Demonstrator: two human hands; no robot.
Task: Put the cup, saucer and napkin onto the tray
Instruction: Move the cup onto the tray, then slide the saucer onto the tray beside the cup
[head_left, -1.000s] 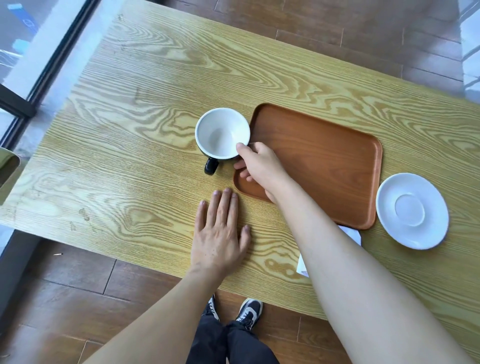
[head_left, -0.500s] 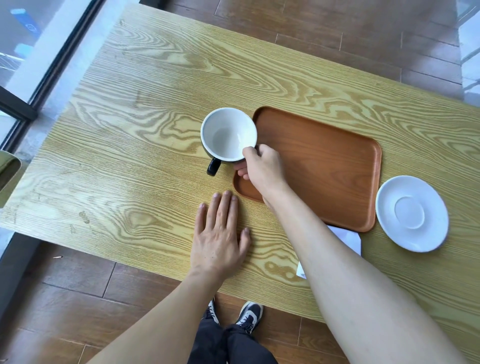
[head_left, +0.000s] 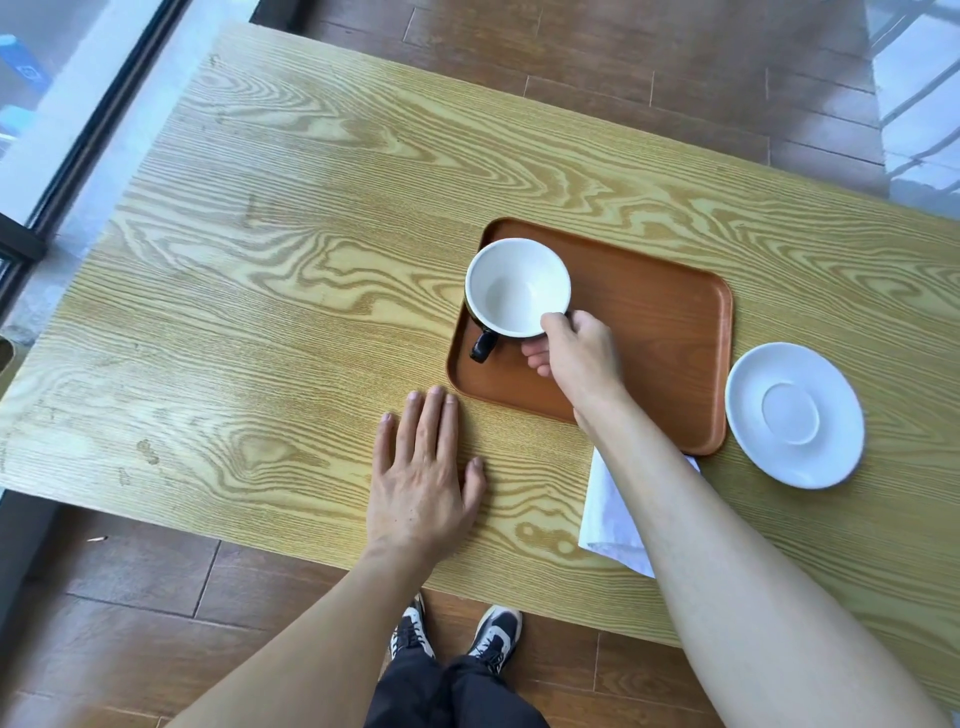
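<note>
My right hand (head_left: 576, 353) grips the rim of the cup (head_left: 514, 286), which is white inside and black outside with a black handle. The cup is over the left end of the brown tray (head_left: 665, 332); I cannot tell whether it touches the tray. A white saucer (head_left: 795, 415) lies on the table just right of the tray. The white napkin (head_left: 608, 509) lies on the table in front of the tray, partly hidden under my right forearm. My left hand (head_left: 421, 478) rests flat on the table, fingers apart, near the tray's front left corner.
The wooden table (head_left: 270, 291) has its near edge just behind my left wrist. A dark window frame (head_left: 98, 119) runs along the left. Wooden floor lies beyond the table's far edge.
My right hand has carried the cup to the right, from the table beside the tray to over the tray's left end. My left hand has stayed flat on the table.
</note>
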